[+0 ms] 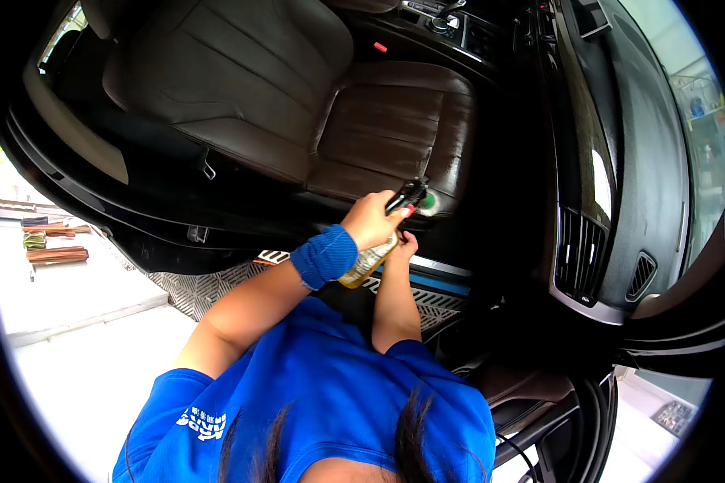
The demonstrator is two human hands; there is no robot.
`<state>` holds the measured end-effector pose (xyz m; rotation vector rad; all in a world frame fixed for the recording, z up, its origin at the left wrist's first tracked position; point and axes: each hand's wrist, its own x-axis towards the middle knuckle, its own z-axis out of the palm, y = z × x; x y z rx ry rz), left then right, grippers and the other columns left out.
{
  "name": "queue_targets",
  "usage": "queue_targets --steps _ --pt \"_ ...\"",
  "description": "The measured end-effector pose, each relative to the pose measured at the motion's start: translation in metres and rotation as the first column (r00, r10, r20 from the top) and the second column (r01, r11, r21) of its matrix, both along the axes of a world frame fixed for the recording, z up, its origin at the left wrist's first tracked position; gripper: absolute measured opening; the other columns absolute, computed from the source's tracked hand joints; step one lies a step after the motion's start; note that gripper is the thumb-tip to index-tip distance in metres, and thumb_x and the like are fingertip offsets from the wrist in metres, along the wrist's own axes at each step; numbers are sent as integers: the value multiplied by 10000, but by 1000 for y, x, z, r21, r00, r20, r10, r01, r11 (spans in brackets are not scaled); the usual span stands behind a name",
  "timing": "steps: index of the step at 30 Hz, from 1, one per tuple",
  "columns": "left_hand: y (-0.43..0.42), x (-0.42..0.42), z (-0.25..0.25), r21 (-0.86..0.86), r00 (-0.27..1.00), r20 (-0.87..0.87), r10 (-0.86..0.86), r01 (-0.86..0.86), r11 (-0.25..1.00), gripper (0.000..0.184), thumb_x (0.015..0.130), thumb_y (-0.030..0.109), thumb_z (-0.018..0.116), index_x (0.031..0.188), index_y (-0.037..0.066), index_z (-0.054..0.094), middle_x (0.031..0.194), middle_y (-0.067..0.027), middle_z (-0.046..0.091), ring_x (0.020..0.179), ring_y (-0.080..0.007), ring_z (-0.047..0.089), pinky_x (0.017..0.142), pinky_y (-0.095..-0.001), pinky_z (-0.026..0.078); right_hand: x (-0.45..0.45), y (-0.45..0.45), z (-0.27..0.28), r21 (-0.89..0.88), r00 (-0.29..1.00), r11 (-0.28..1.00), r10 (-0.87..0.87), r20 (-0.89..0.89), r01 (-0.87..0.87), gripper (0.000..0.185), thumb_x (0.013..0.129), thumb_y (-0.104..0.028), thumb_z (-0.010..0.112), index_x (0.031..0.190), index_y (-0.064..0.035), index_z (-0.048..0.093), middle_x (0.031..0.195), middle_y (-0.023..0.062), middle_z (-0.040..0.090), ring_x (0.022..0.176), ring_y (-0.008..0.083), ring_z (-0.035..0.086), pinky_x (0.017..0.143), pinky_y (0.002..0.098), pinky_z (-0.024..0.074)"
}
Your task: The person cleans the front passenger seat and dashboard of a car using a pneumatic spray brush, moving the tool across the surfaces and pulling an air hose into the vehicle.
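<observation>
My left hand [370, 220], with a blue wristband, is wrapped around the black trigger head of a spray bottle [362, 264] that holds yellowish liquid. The bottle's head points at the front side of the brown leather car seat [383, 121]. My right hand [407, 245] is just right of the bottle with its fingers curled in; what they hold is hidden. A round green and white thing [429, 203], perhaps a brush, sits beyond my hands at the seat's front corner. The front of the seat cushion looks wet and shiny.
The black dashboard [648, 153] with air vents rises on the right. Below the seat runs the door sill [435, 268] with a blue strip. Part of the opened door [532, 394] is at lower right. Brown and green bundles [56, 241] lie on a pale surface at left.
</observation>
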<state>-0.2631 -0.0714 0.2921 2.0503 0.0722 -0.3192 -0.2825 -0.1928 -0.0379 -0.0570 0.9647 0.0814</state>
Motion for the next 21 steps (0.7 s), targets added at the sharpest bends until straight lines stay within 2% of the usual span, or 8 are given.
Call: queue_targets --steps 3,8,9,15,17,19,20,21 --pt "19 -7 2 38 997 -59 40 -38 999 235 857 196 641 941 -21 609 763 -163 659 694 -237 641 656 -345 490 5 2 2 43 983 988 -140 -115 146 148 629 -84 502 728 -51 396 1276 250 418 1247 459 320 1049 636 258" --pt "52 -24 -17 29 995 -1 102 -102 994 179 862 139 632 925 -27 611 751 -106 668 669 -134 603 641 -309 484 6 -6 -5 175 989 976 -111 -94 126 365 669 -91 491 992 -20 336 1373 313 287 1267 516 276 1028 616 288" --pt "59 -28 -18 -6 991 20 129 -129 992 234 846 216 641 907 -8 616 731 -180 634 659 -295 616 631 -370 477 8 -7 -6 176 986 976 -110 -128 132 372 671 -91 491 1000 -20 333 1388 326 266 1270 535 266 1017 621 299" --pt "93 -54 10 -207 952 -216 216 -261 943 207 908 157 591 998 -27 623 775 -40 651 702 -83 558 649 -266 464 8 -10 -4 148 989 982 -100 -110 116 432 682 -94 484 1076 -14 323 1401 332 244 1283 550 247 1003 619 316" --pt "100 -62 18 -270 953 -171 250 -289 919 212 925 166 570 1033 -9 622 796 -31 657 585 -51 512 536 -236 435 8 -10 -6 148 991 983 -95 -99 109 467 680 -92 483 1118 -7 343 1407 307 260 1292 534 246 1006 613 316" --pt "112 -68 28 -379 895 -336 295 -415 827 275 968 199 504 1193 51 563 539 81 402 375 -12 307 366 -197 262 9 -12 -4 143 994 986 -79 -75 89 501 676 -93 486 1151 -7 352 1409 284 276 1298 517 250 1009 604 316" --pt "115 -70 34 -414 877 -356 322 -457 787 304 977 200 484 1239 51 527 595 61 489 378 -11 310 369 -192 274 11 -12 -4 141 992 986 -81 -99 94 543 670 -92 489 1186 -9 345 1407 277 284 1297 512 254 1010 601 314" --pt "120 -70 34 -421 879 -338 336 -461 782 336 984 189 462 1284 40 484 829 -5 634 393 -8 319 375 -187 295 14 -12 -1 133 983 986 -74 -168 97 130 664 -86 479 752 -37 398 1280 266 419 1277 502 299 1012 607 317"
